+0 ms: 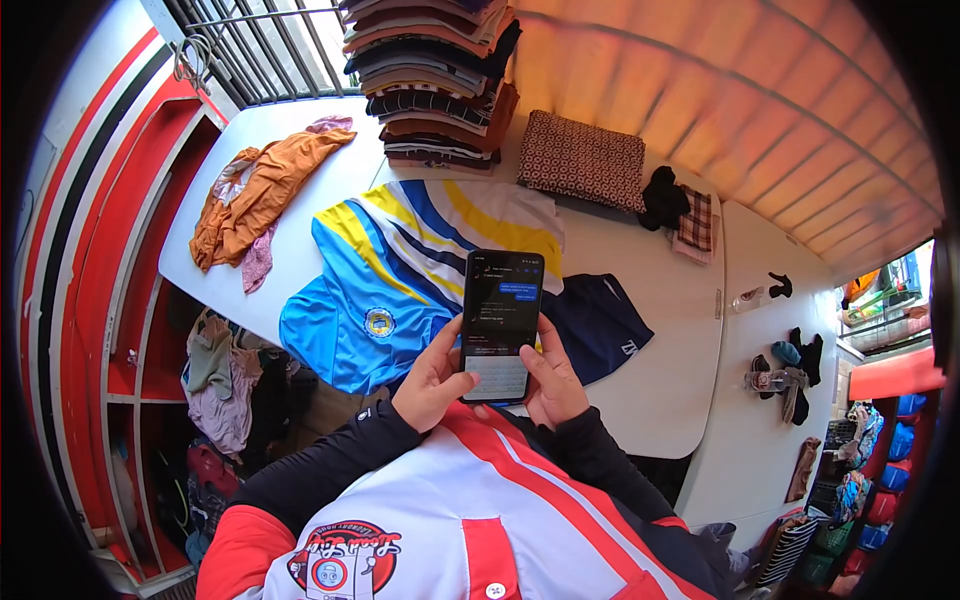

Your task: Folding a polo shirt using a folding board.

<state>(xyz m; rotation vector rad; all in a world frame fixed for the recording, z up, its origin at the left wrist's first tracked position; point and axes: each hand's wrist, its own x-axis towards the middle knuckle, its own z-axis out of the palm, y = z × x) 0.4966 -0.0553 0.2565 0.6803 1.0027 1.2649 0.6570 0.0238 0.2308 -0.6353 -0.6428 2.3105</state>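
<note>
A black smartphone (501, 315) is held upright between my two hands, its screen lit with a message thread and a keyboard. My left hand (435, 375) grips its left edge, the thumb over the keyboard. On the other side, my right hand (553, 375) holds the right edge, its thumb also at the screen. Beyond the phone a blue, white and yellow sports shirt (405, 277) with a round badge lies spread on the white table (645, 405). Dark navy shorts (600, 322) lie to its right, partly hidden by the phone and my right hand.
A tall stack of folded clothes (439, 90) stands at the back, beside a folded patterned cloth (581, 161). An orange garment (270, 195) lies at the left. Socks (806, 360) and a clear bottle (761, 381) rest on the right-hand table. Red shelving (142, 300) stands at far left.
</note>
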